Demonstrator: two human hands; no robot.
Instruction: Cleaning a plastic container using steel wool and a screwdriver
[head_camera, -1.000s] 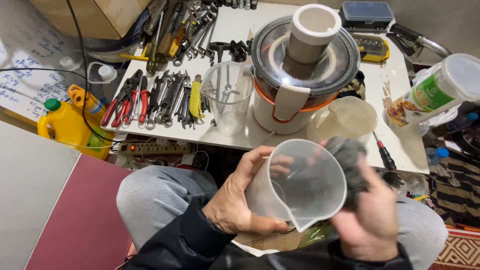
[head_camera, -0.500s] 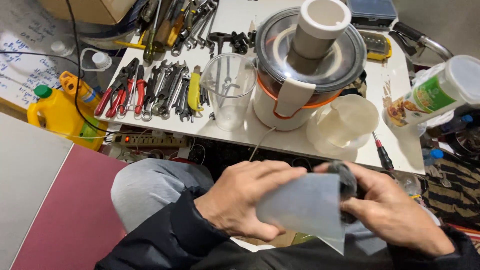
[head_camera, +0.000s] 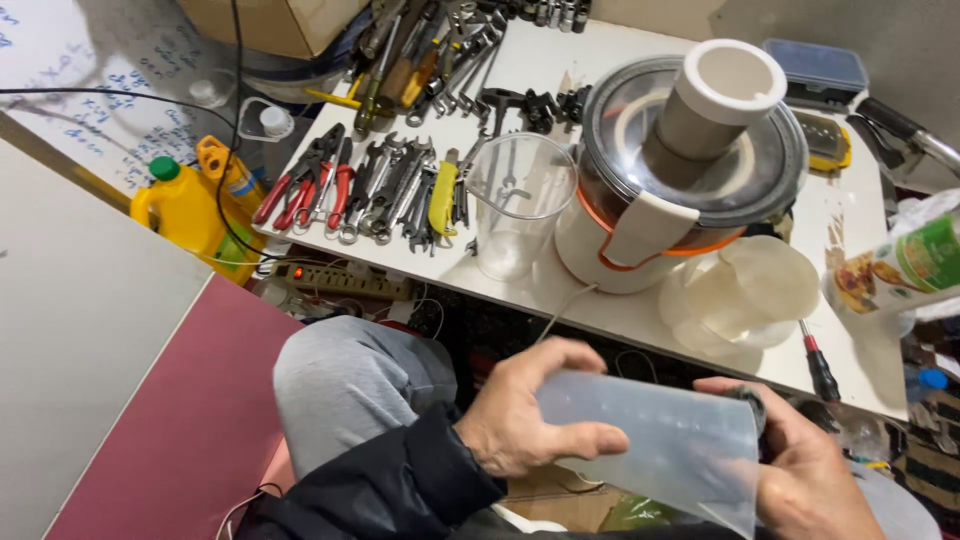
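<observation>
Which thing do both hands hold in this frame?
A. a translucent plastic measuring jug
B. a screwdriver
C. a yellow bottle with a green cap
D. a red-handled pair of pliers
A: the left hand and the right hand grip the translucent plastic measuring jug lying sideways over the lap.

Held jug (head_camera: 660, 450): translucent, milky white. Juicer (head_camera: 680, 190): white body, orange trim, clear smoky lid. Tabletop (head_camera: 620, 310): white, stained brown near the right edge. Canister (head_camera: 185, 205): yellow, green cap. Pliers (head_camera: 300, 185): red handles. Floor mat (head_camera: 170, 430): dull maroon. Sleeve (head_camera: 390, 490): black.
</observation>
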